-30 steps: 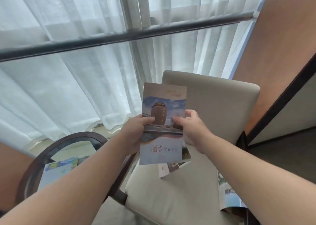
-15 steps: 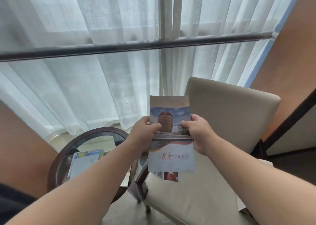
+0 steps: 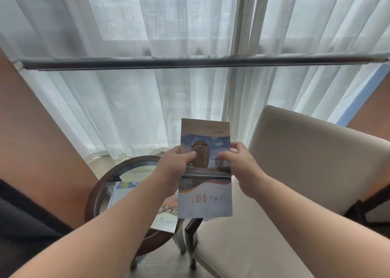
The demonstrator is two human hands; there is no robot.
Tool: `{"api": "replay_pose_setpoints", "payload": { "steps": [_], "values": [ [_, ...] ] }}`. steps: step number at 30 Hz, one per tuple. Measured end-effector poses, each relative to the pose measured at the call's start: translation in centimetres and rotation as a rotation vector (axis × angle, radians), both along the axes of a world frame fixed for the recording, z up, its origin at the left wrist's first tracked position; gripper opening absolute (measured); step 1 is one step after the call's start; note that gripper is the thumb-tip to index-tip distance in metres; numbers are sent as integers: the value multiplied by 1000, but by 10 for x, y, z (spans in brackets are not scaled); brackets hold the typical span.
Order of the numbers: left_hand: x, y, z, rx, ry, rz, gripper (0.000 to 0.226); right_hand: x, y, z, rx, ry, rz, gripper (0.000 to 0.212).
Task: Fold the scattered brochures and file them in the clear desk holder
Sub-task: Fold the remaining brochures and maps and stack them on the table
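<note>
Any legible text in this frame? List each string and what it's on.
"酒香": large red characters low on the front of the blue-and-tan paper brochure.
Smaller characters right of that: too blurred to read.
Script lines at the same brochure's top and writing on its pictured jar: too small to read.
Print on the pale brochure lying on the round glass-topped table: blurred, unreadable.
</note>
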State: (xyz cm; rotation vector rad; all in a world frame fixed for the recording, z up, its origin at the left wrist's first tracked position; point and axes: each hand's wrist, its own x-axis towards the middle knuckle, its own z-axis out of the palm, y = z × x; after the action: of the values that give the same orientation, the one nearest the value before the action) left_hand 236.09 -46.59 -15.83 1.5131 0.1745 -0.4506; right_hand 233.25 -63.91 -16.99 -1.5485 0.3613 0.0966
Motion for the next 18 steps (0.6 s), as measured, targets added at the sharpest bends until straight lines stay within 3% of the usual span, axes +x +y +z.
{"api": "replay_pose_setpoints", "payload": {
  "steps": [2,3,6,9,11,13,15,18],
  "values": [
    [3,4,7,-30,0,-38,17,7,-1,0,24,48,73,50],
    [4,6,11,-47,-1,-58,18,10,-2,-1,69,71,113,49],
    [8,8,13,7,-53,-41,17,19,-1,0,134,48,167,23],
    [14,8,6,333,-221,77,18,32,7,1,151,-10,107,8],
    [15,13,3,447,-262,130,45,40,12,1,200,-21,102,9],
    [19,25,-3,297,-148,114,68,48,19,-2,221,-3,135,11],
    [23,37,-12,100,-29,83,49,55,28,-9,212,16,167,12],
    [28,54,-25,113,-40,133,17,67,50,-23,74,48,162,18]
  ]
}}
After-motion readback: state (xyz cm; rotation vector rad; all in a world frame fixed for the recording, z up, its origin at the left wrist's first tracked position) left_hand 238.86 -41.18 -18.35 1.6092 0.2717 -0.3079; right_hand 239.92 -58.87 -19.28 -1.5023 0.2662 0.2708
